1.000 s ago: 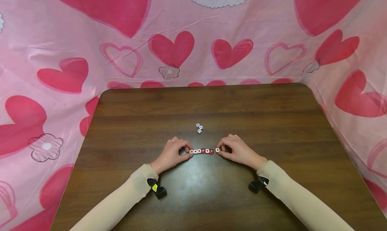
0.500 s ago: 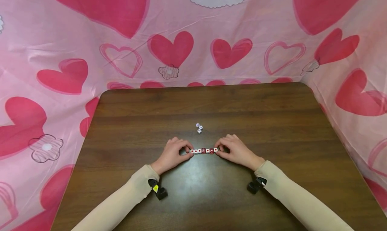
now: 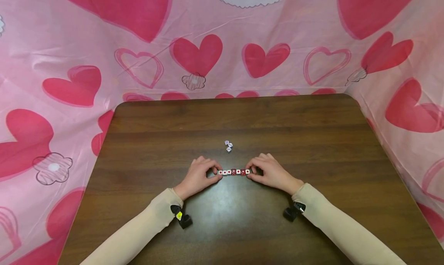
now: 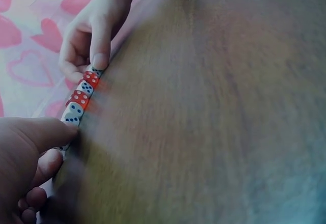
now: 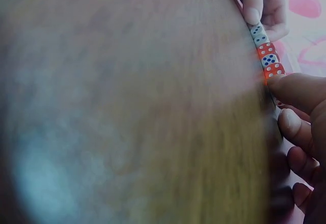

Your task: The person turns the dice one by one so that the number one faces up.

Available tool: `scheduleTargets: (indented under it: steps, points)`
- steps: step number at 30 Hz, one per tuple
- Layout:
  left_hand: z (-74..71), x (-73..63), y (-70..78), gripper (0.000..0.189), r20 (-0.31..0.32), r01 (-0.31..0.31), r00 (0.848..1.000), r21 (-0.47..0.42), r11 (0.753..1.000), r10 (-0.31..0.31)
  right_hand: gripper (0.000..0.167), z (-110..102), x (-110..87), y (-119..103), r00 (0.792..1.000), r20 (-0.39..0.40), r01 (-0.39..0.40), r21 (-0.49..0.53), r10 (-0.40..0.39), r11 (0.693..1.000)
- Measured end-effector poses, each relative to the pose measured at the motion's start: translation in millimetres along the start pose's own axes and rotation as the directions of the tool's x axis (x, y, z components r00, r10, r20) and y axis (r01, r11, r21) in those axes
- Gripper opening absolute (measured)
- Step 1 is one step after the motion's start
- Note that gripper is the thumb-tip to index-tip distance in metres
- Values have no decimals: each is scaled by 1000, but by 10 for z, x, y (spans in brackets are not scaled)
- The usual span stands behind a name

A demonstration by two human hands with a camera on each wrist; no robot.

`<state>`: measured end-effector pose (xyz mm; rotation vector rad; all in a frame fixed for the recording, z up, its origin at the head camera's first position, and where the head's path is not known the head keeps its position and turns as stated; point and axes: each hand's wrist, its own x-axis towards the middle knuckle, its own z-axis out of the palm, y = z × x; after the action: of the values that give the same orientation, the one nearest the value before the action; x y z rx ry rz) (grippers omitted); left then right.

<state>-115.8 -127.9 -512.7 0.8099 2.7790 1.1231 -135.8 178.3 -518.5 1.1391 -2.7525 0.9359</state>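
Note:
A straight row of several small dice lies across the table, white ones mixed with two red dice (image 3: 233, 172). At the row's left end, my left hand (image 3: 195, 177) pinches a white die (image 3: 220, 172) between thumb and forefinger. My right hand (image 3: 274, 174) grips the white die (image 3: 248, 171) at the right end in the same way. Side by side, the dice show single red or white dots on top in the head view. The left wrist view shows blue-dotted sides on a white die (image 4: 87, 87), with my left fingers hiding the near end of the row.
Three loose white dice (image 3: 228, 149) sit in a small cluster beyond the row. The brown wooden table (image 3: 295, 122) is bordered by a pink heart-patterned cloth (image 3: 229, 22) at the back and sides. A black wrist camera (image 3: 185, 221) hangs under the left sleeve.
My right hand has moved slightly left with its white die, closing the gap to the red die at the row's right end. The left hand has stayed almost in place.

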Motion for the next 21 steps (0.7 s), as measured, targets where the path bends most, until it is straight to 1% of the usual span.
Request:
scheduleTargets:
  steps: [3,5,8,10,13,15,18,21]
  points:
    - [-28,13,-8,18,18,-7,1000,-9,1000,7,21,-1,8,-3,1000,9,-14,4,14,1000]
    - [-66,32,-8,18,35,4,999,-29,1000,-3,21,-6,14,-7,1000,12,-20,10,20,1000]
    - [-133,87,-13,12,44,44,998,-79,996,-41,21,-17,19,-13,1000,14,-23,24,22,999]
    - [-179,141,-19,8,34,71,997,-108,992,-67,21,-21,17,-13,1000,18,-26,29,26,999]
    - [-238,241,-39,6,10,89,996,-118,989,-88,20,-21,9,-7,1000,17,-24,26,24,999]
    - [-268,322,-50,6,5,93,996,-102,990,-93,21,-18,4,-5,1000,16,-26,25,25,999]
    - [-288,452,-69,6,24,105,994,-74,992,-103,22,-11,2,-7,999,19,-27,25,27,999]
    - [-277,586,-88,6,47,125,991,-53,991,-123,23,0,4,-12,999,23,-34,33,33,999]
